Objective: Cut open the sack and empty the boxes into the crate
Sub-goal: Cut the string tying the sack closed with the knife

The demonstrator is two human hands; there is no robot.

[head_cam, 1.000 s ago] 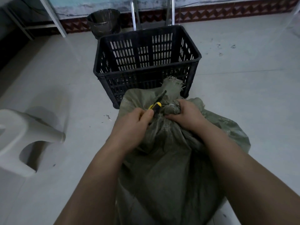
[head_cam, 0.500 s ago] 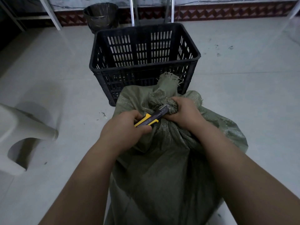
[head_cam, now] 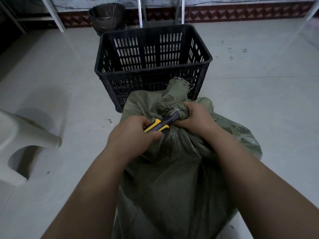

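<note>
Standing on a pale tiled floor (head_cam: pixel 259 100), the green woven sack (head_cam: pixel 172 169) is tied shut at its neck, just in front of you. Your left hand (head_cam: pixel 131 137) has its fingers closed around the yellow and black utility knife (head_cam: pixel 160 125), and the blade end touches the bunched neck of the sack. Your right hand (head_cam: pixel 195 118) has its fingers closed tight on this bunched neck, just beside the blade. The frayed top of the sack stands up above your right hand.

Behind the sack, touching or almost touching it, stands the black plastic crate (head_cam: pixel 151 73) with slotted walls. I cannot see any box in it. The floor is light grey, with some small dark marks at the right side and a few bits of dirt near the crate. At the left is a white plastic stool (head_cam: pixel 25 135). Far behind the crate stands a dark bin (head_cam: pixel 107 16), near metal legs and a wall base with red patterned tiles (head_cam: pixel 241 12).
</note>
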